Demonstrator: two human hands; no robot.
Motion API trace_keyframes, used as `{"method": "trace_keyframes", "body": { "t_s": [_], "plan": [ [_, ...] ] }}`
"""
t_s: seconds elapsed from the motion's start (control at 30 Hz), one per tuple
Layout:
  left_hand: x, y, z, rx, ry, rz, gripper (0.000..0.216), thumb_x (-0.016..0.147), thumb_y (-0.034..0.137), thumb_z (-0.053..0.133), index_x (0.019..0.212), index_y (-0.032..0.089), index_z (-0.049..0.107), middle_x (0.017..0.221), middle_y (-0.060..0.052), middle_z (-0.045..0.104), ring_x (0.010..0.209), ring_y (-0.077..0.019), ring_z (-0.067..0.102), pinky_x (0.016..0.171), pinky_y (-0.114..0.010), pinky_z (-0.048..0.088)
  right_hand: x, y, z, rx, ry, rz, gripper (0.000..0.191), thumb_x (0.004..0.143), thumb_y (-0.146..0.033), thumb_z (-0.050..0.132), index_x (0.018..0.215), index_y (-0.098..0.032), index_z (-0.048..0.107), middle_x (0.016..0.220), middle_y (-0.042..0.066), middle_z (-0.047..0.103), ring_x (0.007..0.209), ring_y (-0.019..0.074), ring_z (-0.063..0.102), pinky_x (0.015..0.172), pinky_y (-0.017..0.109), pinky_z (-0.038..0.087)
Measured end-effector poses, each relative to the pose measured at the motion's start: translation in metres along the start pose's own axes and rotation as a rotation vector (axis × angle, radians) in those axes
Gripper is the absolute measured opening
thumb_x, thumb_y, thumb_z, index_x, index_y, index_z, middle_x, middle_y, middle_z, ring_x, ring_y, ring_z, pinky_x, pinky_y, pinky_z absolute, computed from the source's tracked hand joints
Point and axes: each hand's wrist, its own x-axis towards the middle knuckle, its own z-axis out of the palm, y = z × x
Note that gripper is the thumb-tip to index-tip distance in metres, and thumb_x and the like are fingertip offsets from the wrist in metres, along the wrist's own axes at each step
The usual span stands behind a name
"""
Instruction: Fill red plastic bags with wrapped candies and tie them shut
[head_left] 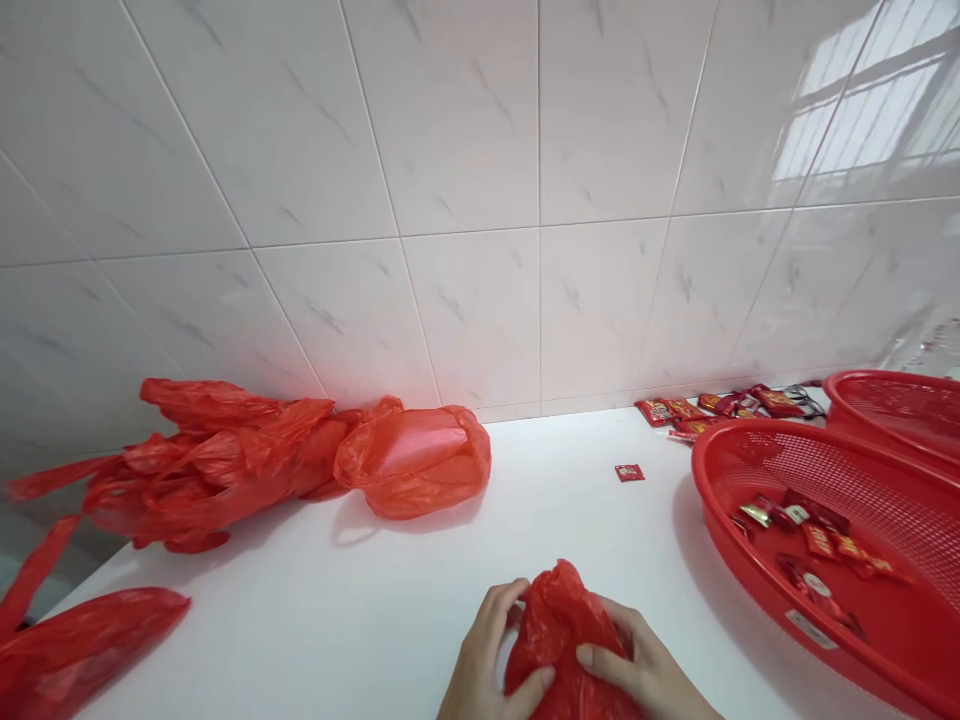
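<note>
At the bottom centre of the frame, a crumpled red thin-plastic bag [559,630] sits on the white countertop [360,600], clasped from both sides. The left hand [484,660] curls its fingers over the bag's left flank with the thumb pressed into the front. The right hand [645,665] wraps the right flank the same way, so both are closed on the plastic. Judging by how things lie, the bagging looks partly done: a heap of red plastic bags [217,460] rests against the white tiled wall [465,150] at middle left, and another flattened red bag [82,640] lies at lower left. Small red foil sachets [817,540] lie loose in the near red mesh plastic basket [750,455] at right. More sachets [720,408] sit along the wall, and a single red sachet [629,473] lies apart from them. The print on the sachets and the basket's white sticker [811,630] are too small to read.
</note>
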Motion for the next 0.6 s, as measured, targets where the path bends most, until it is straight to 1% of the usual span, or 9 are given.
{"method": "trace_keyframes", "body": {
  "t_s": [0.07,0.13,0.23,0.27,0.33,0.43,0.5,0.6],
  "plan": [
    [-0.002,-0.005,0.005,-0.03,0.077,-0.061,0.053,0.082,0.039,0.069,0.133,0.029,0.06,0.126,-0.01,0.067,0.11,-0.0263,0.067,0.099,-0.039,0.055,0.003,0.004,-0.003,-0.066,-0.058,-0.03,0.059,0.075,-0.056,0.079,0.121,-0.02,0.072,0.115,0.013,0.073,0.115,0.0354,0.063,0.1,0.048,0.048],
    [-0.002,-0.003,0.007,-0.055,0.16,-0.123,0.048,0.084,0.047,0.067,0.128,0.029,0.065,0.125,-0.01,0.069,0.114,-0.0273,0.066,0.102,-0.039,0.054,0.005,0.003,-0.004,-0.108,-0.121,-0.035,0.06,0.076,-0.059,0.076,0.119,-0.019,0.072,0.112,0.012,0.074,0.11,0.0353,0.065,0.098,0.048,0.049],
    [0.001,0.01,0.008,-0.075,0.242,-0.23,0.042,0.085,0.055,0.064,0.116,0.028,0.073,0.12,-0.009,0.073,0.113,-0.0279,0.067,0.103,-0.037,0.053,0.005,-0.002,0.0,-0.123,-0.114,-0.016,0.061,0.076,-0.06,0.075,0.118,-0.017,0.072,0.105,0.011,0.074,0.103,0.0334,0.067,0.093,0.044,0.05],
    [0.003,0.016,0.008,-0.097,0.255,-0.264,0.042,0.085,0.057,0.063,0.112,0.026,0.074,0.117,-0.01,0.074,0.11,-0.0281,0.068,0.101,-0.037,0.054,0.004,-0.003,0.002,-0.115,-0.111,-0.013,0.061,0.075,-0.06,0.076,0.117,-0.016,0.072,0.102,0.01,0.074,0.1,0.0325,0.067,0.091,0.043,0.051],
    [0.007,0.026,0.007,-0.171,0.284,-0.317,0.044,0.084,0.061,0.062,0.103,0.024,0.075,0.108,-0.009,0.076,0.101,-0.0282,0.069,0.09,-0.034,0.057,0.003,-0.004,0.004,-0.085,-0.108,-0.019,0.06,0.074,-0.059,0.076,0.114,-0.015,0.073,0.097,0.009,0.074,0.096,0.031,0.067,0.087,0.039,0.051],
    [0.014,0.035,0.003,-0.31,0.375,-0.385,0.043,0.08,0.063,0.066,0.094,0.023,0.073,0.099,-0.008,0.075,0.093,-0.0274,0.069,0.074,-0.03,0.058,0.001,0.0,0.003,-0.068,-0.092,-0.003,0.06,0.071,-0.057,0.078,0.113,-0.015,0.073,0.094,0.007,0.073,0.094,0.0303,0.067,0.084,0.037,0.052],
    [0.017,0.034,-0.003,-0.376,0.445,-0.431,0.044,0.075,0.063,0.071,0.091,0.022,0.072,0.098,-0.007,0.075,0.091,-0.0268,0.069,0.07,-0.029,0.056,0.0,0.003,-0.001,-0.088,-0.061,0.028,0.058,0.069,-0.053,0.078,0.113,-0.016,0.073,0.094,0.007,0.073,0.095,0.0305,0.066,0.084,0.037,0.052],
    [0.022,0.027,-0.017,-0.404,0.525,-0.516,0.052,0.065,0.066,0.078,0.089,0.021,0.072,0.097,-0.007,0.075,0.09,-0.0266,0.068,0.07,-0.028,0.056,-0.001,0.005,-0.006,-0.126,-0.025,0.083,0.051,0.069,-0.043,0.077,0.112,-0.016,0.073,0.094,0.006,0.072,0.093,0.0298,0.066,0.082,0.037,0.052]
  ]
}}
